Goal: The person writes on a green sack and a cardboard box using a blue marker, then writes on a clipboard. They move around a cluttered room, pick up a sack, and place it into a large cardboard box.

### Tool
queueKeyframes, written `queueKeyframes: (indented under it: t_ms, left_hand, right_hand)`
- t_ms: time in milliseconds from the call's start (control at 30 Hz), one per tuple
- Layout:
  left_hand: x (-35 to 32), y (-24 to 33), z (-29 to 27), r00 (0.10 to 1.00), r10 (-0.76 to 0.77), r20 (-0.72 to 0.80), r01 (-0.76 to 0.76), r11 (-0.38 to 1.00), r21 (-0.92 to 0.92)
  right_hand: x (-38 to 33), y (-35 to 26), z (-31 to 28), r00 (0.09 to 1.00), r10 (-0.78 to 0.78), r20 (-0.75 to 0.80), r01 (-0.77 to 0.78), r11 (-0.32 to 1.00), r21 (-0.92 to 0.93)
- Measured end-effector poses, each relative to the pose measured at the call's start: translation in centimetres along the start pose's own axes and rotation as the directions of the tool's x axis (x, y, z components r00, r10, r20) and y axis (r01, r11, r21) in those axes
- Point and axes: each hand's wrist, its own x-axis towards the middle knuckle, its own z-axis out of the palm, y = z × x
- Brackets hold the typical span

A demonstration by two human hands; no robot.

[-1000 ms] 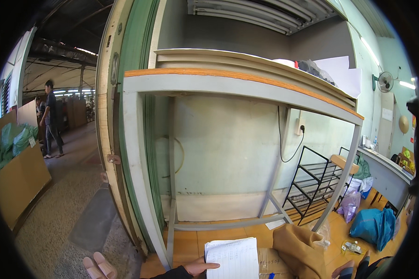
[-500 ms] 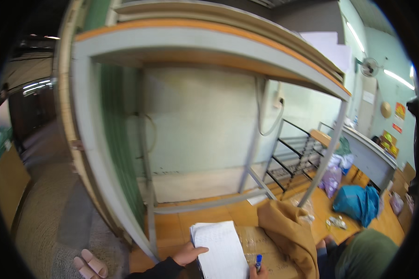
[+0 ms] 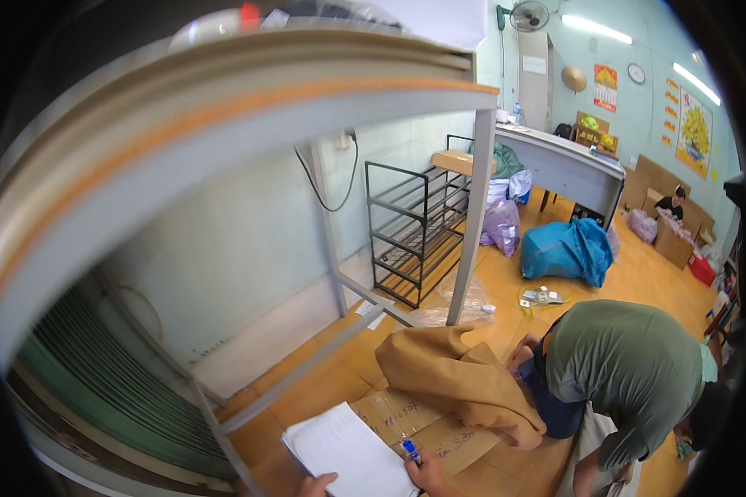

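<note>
At the lower edge, a stack of white paper sheets (image 3: pixel 348 451) with faint writing is held by my left hand (image 3: pixel 317 484), its thumb on top of the near left edge. My right hand (image 3: pixel 427 475) is closed around a blue-capped pen (image 3: pixel 410 450) at the right edge of the sheets. Under and beyond the paper lies a flat brown cardboard piece (image 3: pixel 460 443) with handwriting and clear tape. A tan cloth (image 3: pixel 456 377) is heaped over the cardboard's far right part.
A grey metal-framed table (image 3: pixel 249 124) stands at the left. Behind it is a black wire rack (image 3: pixel 402 236). A co-worker in a green shirt (image 3: pixel 622 360) bends over at the right. Farther back are a blue sack (image 3: pixel 565 251), a desk (image 3: pixel 555 161), and another person (image 3: pixel 671 203) among boxes.
My view has swung to the right, showing more of the room and the co-worker. Both hands still hold the paper stack and pen.
</note>
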Motion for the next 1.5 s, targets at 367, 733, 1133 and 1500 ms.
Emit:
queueKeyframes:
  t_ms: [367,733,1133,1500]
  left_hand:
    - [-21.8,16.8,9.3,0.983,0.151,0.101,-0.173,0.608,0.775]
    - [-36.6,43.0,13.6,0.941,0.339,0.005,-0.329,0.908,0.261]
    - [-36.0,66.1,1.4,0.554,0.628,-0.547,-0.609,0.753,0.248]
    - [-31.4,58.0,9.8,0.555,0.82,-0.143,0.009,0.166,0.986]
  right_hand:
    - [-8.1,-12.4,-13.6,0.949,0.313,0.037,-0.312,0.949,-0.033]
    - [-16.3,-11.2,-33.5,0.832,0.453,0.322,-0.274,0.838,-0.472]
    - [-22.3,-12.8,-41.0,0.798,0.468,0.38,-0.415,0.883,-0.217]
    - [-25.0,-14.0,-45.0,0.727,0.629,0.277,-0.598,0.777,-0.195]
